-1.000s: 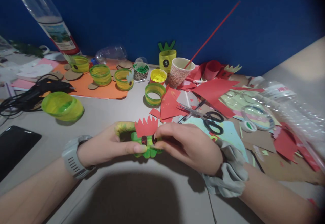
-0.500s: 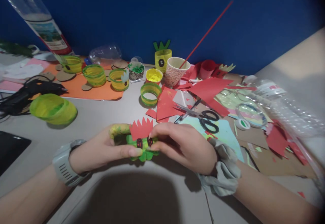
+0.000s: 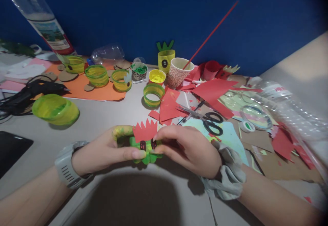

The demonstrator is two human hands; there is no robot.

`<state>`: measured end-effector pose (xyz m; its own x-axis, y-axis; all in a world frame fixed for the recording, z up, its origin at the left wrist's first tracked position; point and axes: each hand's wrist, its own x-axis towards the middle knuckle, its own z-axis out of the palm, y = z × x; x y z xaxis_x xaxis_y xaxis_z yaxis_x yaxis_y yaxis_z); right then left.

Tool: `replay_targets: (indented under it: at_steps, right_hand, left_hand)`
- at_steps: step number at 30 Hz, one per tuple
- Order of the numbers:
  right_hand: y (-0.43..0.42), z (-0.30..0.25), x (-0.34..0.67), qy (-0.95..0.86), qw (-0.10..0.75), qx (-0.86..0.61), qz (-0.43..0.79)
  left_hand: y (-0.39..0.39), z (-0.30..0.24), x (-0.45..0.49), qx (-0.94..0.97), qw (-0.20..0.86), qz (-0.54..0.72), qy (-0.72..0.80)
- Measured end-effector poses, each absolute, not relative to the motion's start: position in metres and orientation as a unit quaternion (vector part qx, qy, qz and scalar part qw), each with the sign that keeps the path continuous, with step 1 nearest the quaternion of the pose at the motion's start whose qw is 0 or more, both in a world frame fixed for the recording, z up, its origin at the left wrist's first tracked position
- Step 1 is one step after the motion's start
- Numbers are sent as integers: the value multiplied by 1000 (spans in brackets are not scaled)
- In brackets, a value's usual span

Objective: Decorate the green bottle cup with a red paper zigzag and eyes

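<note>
Between my hands is a small green and yellow painted ring (image 3: 148, 157) with dark eye shapes on its front and green scallops along its lower edge. A red zigzag-cut paper piece (image 3: 145, 130) stands up from its top. My left hand (image 3: 112, 149) grips the ring's left side, thumb on the front and paint-smeared fingers behind. At the ring's right side, my right hand (image 3: 188, 147) pinches close to the right eye with thumb and index finger. Its other fingers are curled and partly hidden, and the ring's back is out of sight.
Scissors (image 3: 205, 119) lie on red and blue paper scraps to the right. Behind stand a patterned cup (image 3: 176, 72) with a red stick, a yellow paint cup (image 3: 157, 77) and several painted rings. At left are a black glue gun (image 3: 38, 91) and a tilted bottle (image 3: 51, 34).
The whole view has shifted slightly, so everything sits a little further right. Both hands keep the same hold on the painted ring.
</note>
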<state>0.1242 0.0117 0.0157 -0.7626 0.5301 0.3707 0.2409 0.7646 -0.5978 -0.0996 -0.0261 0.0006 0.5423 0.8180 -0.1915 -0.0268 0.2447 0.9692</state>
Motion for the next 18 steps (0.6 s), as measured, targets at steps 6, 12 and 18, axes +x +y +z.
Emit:
replay_targets:
  at_steps: [6, 12, 18]
  right_hand:
    - [13, 18, 124, -908, 251, -204, 265]
    - [11, 12, 126, -889, 308, -200, 273]
    - [12, 15, 126, -878, 326, -198, 290]
  left_hand:
    - [-26, 2, -100, 538, 694, 296, 375]
    - [-26, 0, -101, 541, 691, 303, 372]
    - [-27, 0, -100, 525, 712, 294, 363]
